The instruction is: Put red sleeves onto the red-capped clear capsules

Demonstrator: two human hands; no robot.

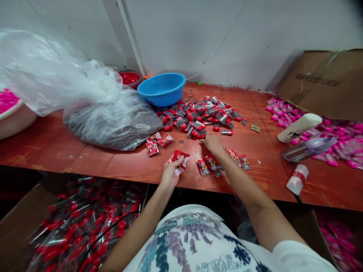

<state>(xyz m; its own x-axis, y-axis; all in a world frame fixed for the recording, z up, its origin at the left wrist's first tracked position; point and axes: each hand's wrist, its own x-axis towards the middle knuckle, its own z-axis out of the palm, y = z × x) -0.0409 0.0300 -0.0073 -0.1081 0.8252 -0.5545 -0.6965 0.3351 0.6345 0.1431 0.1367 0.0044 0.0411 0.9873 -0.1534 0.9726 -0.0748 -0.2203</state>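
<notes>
Along the bottom edge, the shirt (193,241) is cut off, its blue script too smeared for me to read. At lower left, red-capped tubes (87,226) crowd a box (17,230) that runs out of frame.

Just below centre, the left hand (171,170) pinches a red packet (181,155) over the table (93,160); fingers cover part of it, and its print is illegible. Right of that, the forearm hides some of the other packets (210,165). The right hand (212,141) reaches the near edge of the tube pile (204,115) at centre; whether it grips one I can't tell.

Farther off, a cloudy bag (119,121) at left blurs its dark contents, and the blue basin (167,99) partly hides a red tub (138,81). At upper right, a cut-off carton (323,83) bears dark capitals, too blurred to read.
</notes>
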